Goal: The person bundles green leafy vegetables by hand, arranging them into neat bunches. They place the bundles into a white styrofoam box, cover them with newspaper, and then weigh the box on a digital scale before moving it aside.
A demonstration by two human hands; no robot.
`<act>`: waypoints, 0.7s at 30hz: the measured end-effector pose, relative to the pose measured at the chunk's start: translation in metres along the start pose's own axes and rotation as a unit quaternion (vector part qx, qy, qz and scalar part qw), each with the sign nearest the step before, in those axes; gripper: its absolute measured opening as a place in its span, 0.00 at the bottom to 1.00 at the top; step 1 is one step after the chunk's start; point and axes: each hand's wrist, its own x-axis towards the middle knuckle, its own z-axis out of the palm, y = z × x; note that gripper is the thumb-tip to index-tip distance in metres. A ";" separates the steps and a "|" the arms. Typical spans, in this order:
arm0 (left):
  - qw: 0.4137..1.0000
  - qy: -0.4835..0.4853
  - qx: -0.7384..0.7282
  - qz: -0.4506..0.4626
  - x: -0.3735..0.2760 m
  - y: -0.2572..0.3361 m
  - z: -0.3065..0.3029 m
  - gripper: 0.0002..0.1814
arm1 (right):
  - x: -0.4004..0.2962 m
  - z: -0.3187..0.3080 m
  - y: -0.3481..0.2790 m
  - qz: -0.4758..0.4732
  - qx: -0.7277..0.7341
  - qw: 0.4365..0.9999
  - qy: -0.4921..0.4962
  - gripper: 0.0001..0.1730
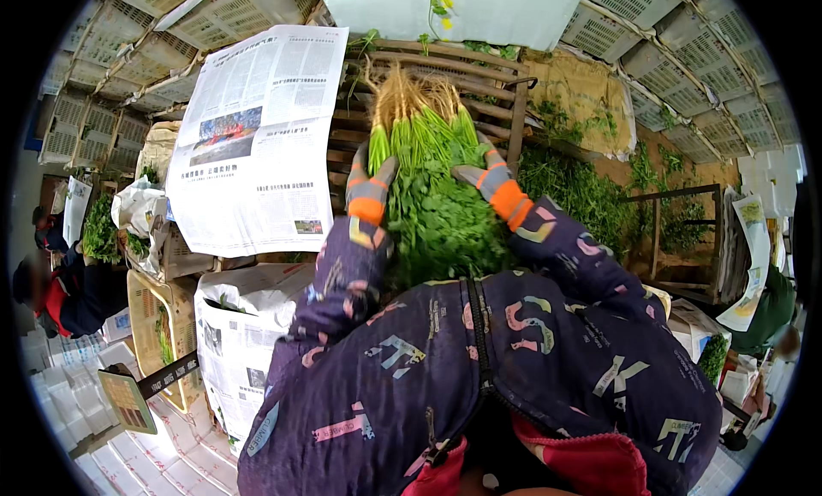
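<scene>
Both my hands wear grey and orange gloves and hold one large bunch of leafy green herbs (443, 201), with its pale stems and stringy roots pointing away from me. My left hand (370, 183) grips the left side of the bunch around the stems. On the right side, my right hand (493, 178) presses against the stems and leaves. The bunch lies over a slatted rack (494, 111). Left of my left hand, a spread newspaper sheet (276, 143) bears print and photos.
A white foam box (449, 14) stands beyond the rack. Loose greens (571, 194) lie at the right, beside a metal frame (686, 192). Plastic crates (681, 79) line the far sides. A newspaper-lined container (241, 342) and a scale display (128, 400) are at lower left. People work at both edges.
</scene>
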 end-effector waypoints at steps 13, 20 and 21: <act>0.770 0.107 0.570 0.268 -0.074 0.069 0.039 0.30 | -0.009 -0.036 -0.096 0.078 -0.769 0.635 0.014 0.54; 0.767 -0.326 0.372 0.408 -0.055 0.077 0.114 0.25 | 0.050 -0.003 -0.118 -0.062 -0.734 0.676 -0.033 0.39; 0.750 -0.338 0.378 0.424 -0.056 0.068 0.118 0.25 | 0.067 0.015 -0.109 -0.038 -0.764 0.641 -0.068 0.39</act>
